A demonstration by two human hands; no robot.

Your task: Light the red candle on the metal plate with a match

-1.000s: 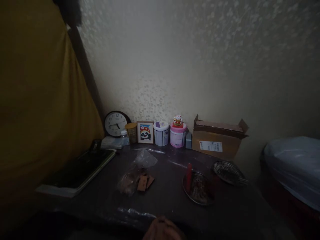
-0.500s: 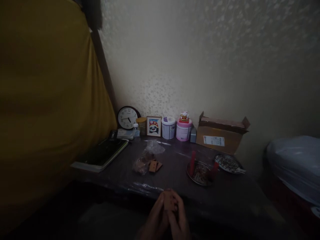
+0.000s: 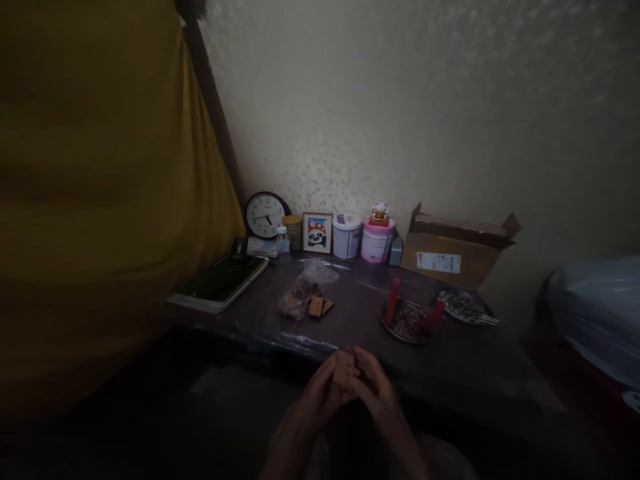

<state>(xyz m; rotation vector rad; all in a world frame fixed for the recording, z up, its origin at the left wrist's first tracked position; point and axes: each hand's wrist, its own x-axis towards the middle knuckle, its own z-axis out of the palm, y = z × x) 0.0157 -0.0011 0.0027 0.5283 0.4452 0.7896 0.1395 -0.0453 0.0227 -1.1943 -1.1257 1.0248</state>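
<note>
1. Grasping a small brown piece (image 3: 343, 369) between left hand (image 3: 320, 392) and right hand (image 3: 375, 387), with fingers around its sides.
2. Held just on the near side of the table (image 3: 350, 310); beyond the grip and slightly left, similar brown pieces (image 3: 316, 307) beside a clear plastic bag (image 3: 294, 303).
3. Probably light and stiff, judging by flat face and straight edges; too dark to tell slipperiness.
4. Best pinched by opposite edges; perhaps breakable if bent.

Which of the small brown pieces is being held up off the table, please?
The brown piece between the left hand and right hand; the other loose pieces lie on the table beside the clear plastic bag.
</note>
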